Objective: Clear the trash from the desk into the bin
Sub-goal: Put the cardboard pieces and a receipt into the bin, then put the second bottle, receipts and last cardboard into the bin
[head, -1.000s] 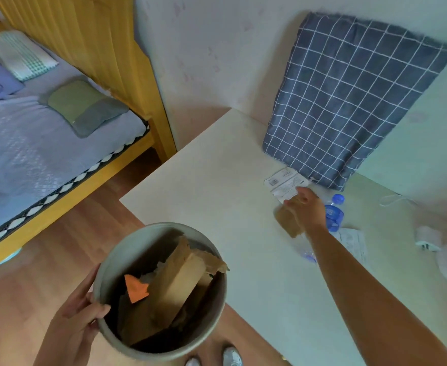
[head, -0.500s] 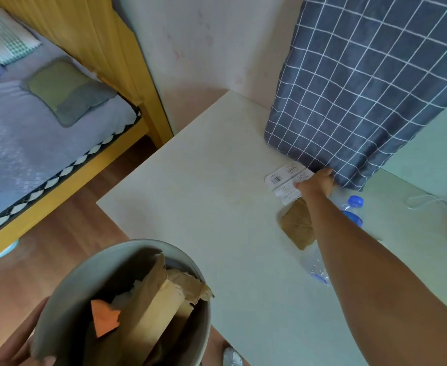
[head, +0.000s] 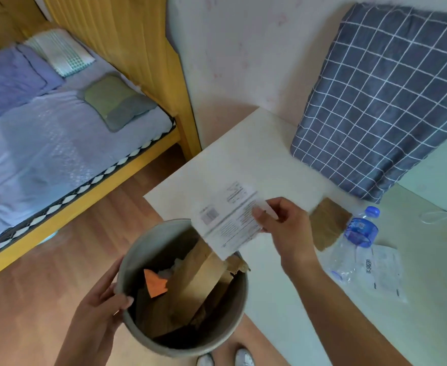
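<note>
My right hand (head: 285, 228) pinches a white printed paper slip (head: 230, 220) and holds it in the air over the far rim of the grey bin (head: 132, 262). My left hand (head: 103, 305) grips the bin's left rim and holds it beside the white desk (head: 283, 299). Inside the bin lie brown cardboard pieces (head: 201, 281) and an orange scrap (head: 155, 282). On the desk remain a brown cardboard piece (head: 328, 223), a crushed clear plastic bottle (head: 354, 239) with a blue cap, and a white printed wrapper (head: 383, 270).
A blue checked cushion (head: 380, 96) leans on the wall at the desk's back. A white cable (head: 444, 217) lies at the right edge. A bed (head: 45, 143) with a yellow wooden frame stands left, over a wood floor. My shoes (head: 225, 359) show below the bin.
My right hand took the paper slip from beside the cushion and drew it back over the bin. The bin stays in my left hand.
</note>
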